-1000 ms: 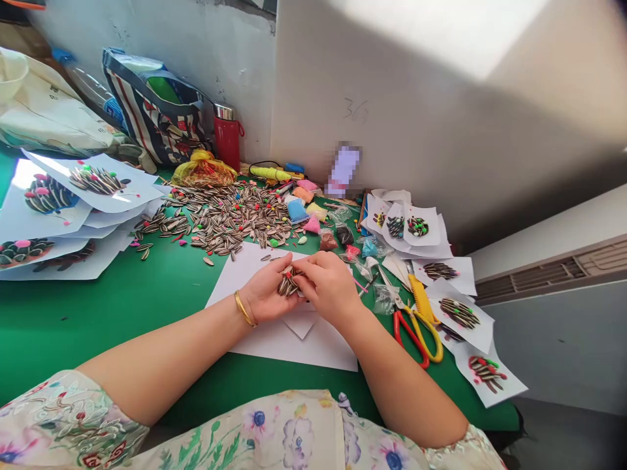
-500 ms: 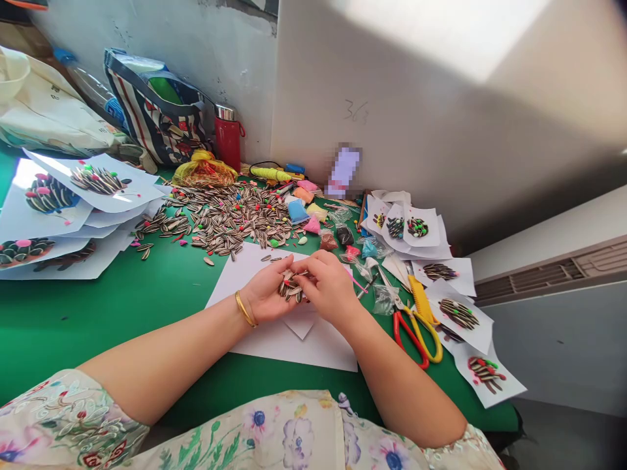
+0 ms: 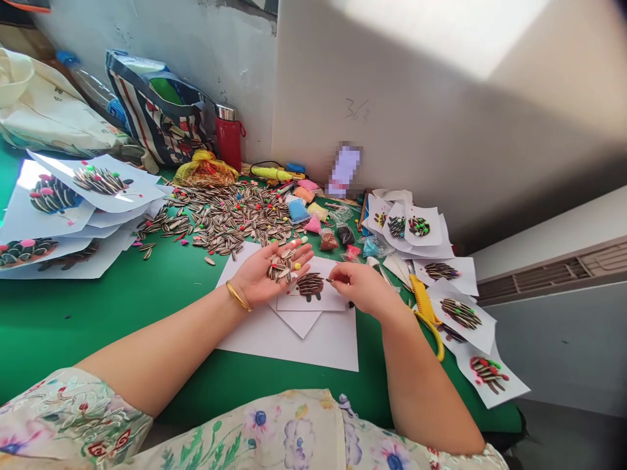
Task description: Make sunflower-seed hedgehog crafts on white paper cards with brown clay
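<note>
My left hand (image 3: 267,274) is palm up, fingers stretched out, cupping a small heap of sunflower seeds (image 3: 281,269) with a yellow bead-like bit among them. My right hand (image 3: 365,284) is closed in a pinch on a single sunflower seed (image 3: 330,280). Between the hands lies a small white card (image 3: 289,304) bearing a hedgehog picture (image 3: 310,286), its back covered with striped seeds. The seed in my right hand is just right of the picture, apart from it. Under the card lie another paper and a larger white sheet (image 3: 313,349).
A wide pile of sunflower seeds (image 3: 240,215) spreads behind my hands. Bagged coloured clay (image 3: 329,240) lies to its right. Yellow-handled scissors (image 3: 435,336) and a yellow cutter (image 3: 421,297) are by my right arm. Finished-looking seed cards (image 3: 460,313) lie right, with stacked sheets (image 3: 112,219) left.
My hands have parted: the right moved right with one seed pinched, and the left opened flat under its seeds. The hedgehog card between them has come into view.
</note>
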`<state>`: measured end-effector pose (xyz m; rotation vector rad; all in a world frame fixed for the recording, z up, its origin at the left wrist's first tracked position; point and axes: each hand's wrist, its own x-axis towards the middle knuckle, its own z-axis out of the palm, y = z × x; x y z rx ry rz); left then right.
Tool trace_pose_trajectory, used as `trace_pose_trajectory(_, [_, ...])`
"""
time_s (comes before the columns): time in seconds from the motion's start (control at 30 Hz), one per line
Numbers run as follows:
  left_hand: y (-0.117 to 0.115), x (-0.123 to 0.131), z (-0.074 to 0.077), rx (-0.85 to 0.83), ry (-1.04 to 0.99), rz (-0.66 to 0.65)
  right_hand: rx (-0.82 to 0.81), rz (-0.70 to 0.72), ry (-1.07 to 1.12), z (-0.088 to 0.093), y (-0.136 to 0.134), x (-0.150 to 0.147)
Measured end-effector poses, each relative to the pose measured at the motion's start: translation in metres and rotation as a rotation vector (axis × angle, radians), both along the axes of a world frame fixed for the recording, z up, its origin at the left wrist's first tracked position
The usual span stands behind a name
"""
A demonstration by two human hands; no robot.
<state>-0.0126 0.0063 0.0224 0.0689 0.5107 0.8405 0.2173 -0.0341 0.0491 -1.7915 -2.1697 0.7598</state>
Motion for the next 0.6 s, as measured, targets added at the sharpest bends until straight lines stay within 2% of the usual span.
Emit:
trace_pose_trajectory(0.17, [-0.001, 0.002, 0.001, -0.004, 0.018, 0.01, 0.047, 0.085, -0.181, -0.006, 0.001, -0.011])
trace_pose_trajectory(0.37, [-0.002, 0.003, 0.005, -0.009, 0.039, 0.011, 0.067, 0.076, -0.2, -0.01, 0.002, -0.017])
trace_pose_trajectory(0.6, [-0.001, 0.002, -0.001, 0.012, 0.027, -0.004, 0.097, 0.107, -0.306, -0.014, 0.004, -0.023])
